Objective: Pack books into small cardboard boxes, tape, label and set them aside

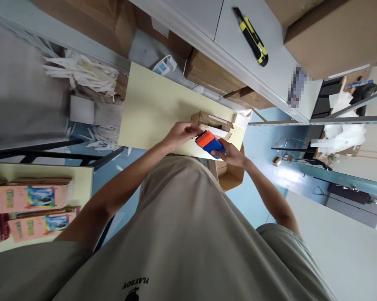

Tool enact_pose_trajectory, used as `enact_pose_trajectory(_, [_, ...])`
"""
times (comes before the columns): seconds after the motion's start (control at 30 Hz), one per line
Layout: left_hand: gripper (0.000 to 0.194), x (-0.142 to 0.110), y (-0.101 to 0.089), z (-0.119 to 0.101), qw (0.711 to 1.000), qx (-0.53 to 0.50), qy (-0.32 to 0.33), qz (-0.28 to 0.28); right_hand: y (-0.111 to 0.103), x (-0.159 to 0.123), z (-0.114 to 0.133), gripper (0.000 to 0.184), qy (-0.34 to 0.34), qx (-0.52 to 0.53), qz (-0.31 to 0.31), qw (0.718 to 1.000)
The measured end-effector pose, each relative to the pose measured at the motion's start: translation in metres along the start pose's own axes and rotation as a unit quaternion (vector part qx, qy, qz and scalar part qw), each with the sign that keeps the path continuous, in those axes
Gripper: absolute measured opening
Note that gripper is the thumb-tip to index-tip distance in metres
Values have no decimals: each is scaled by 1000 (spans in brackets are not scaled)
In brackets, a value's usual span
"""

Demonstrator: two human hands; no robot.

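My right hand (231, 154) is wrapped round a small orange-and-blue pack (211, 142), thumb on its near side and fingers on the far side. The pack is tilted over the front of the cream table (157, 104). At the pack's dark left end, my left hand (184, 133) has its fingertips drawn together in a pinch. Whatever they hold is too small to make out. Just beyond the hands lies an open cardboard box (213, 120) with a white strip along it.
Above the table, a grey shelf (203, 25) carries a yellow-and-black box cutter (252, 37) and a large carton (339, 37). Below the table edge stands an open carton (230, 177). Pink printed packs (34, 198) lie on a side table at left. White paper strips (81, 73) are heaped beyond.
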State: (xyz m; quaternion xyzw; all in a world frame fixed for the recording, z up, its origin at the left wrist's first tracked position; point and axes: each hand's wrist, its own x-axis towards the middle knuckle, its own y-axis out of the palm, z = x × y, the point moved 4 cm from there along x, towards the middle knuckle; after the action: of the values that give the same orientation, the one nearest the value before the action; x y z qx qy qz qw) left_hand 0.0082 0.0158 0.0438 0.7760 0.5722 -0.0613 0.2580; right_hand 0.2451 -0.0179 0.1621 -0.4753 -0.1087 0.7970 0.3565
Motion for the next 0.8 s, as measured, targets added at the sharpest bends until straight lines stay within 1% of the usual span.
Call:
enact_pose_trajectory(0.1, [31, 0, 5, 19, 999, 0, -17, -30, -2, 5, 1, 65, 69, -27, 13, 997])
enact_pose_trajectory(0.2, [20, -5, 13, 31, 998, -1, -25, -63, -7, 8, 8, 63, 125, -22, 34, 991])
enact_pose_trajectory(0.3, [20, -7, 17, 37, 997, -3, -18, -77, -24, 4, 22, 64, 160, -12, 76, 984])
enact_pose_trajectory(0.37, [26, -2, 10, 42, 995, -13, -10, -98, -43, -3, 34, 65, 174, -28, 110, 978])
enact_pose_trajectory(0.43, [33, 8, -4, 50, 989, -30, -4, -146, -68, -11, 45, 66, 196, -67, 125, 970])
enact_pose_trajectory(0.5, [36, 22, -17, 62, 980, -50, -9, -192, -93, -16, 55, 67, 228, -111, 116, 960])
enact_pose_trajectory(0.57, [37, 38, -22, 76, 975, -77, -29, -206, -111, -16, 67, 66, 252, -138, 102, 952])
enact_pose_trajectory(0.67, [33, 58, -14, 92, 971, -117, -54, -201, -122, -3, 87, 65, 253, -165, 100, 948])
enact_pose_trajectory(0.8, [25, 73, 3, 101, 962, -154, -66, -214, -121, 24, 115, 61, 254, -214, 92, 939])
